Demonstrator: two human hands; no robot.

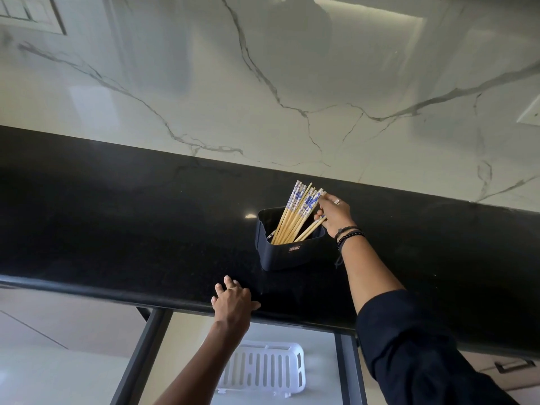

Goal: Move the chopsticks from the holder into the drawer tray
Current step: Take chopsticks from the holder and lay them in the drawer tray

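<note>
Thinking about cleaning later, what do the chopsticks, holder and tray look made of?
Chopsticks: likely bamboo or wood, tan shafts, blue-and-white patterned tops. Holder: probably matte dark plastic, with a small label. Tray: white slotted plastic, by its look.

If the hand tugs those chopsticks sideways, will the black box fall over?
Maybe. The holder looks small and light, and the chopsticks lean well above its rim toward the right hand, so a sideways tug might tip it. Its broad flat base on the counter probably helps. Lifting straight up seems safer.

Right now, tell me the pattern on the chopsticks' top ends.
Blue-and-white print on the chopsticks, plain tan wood below; the head view shows it.
</note>
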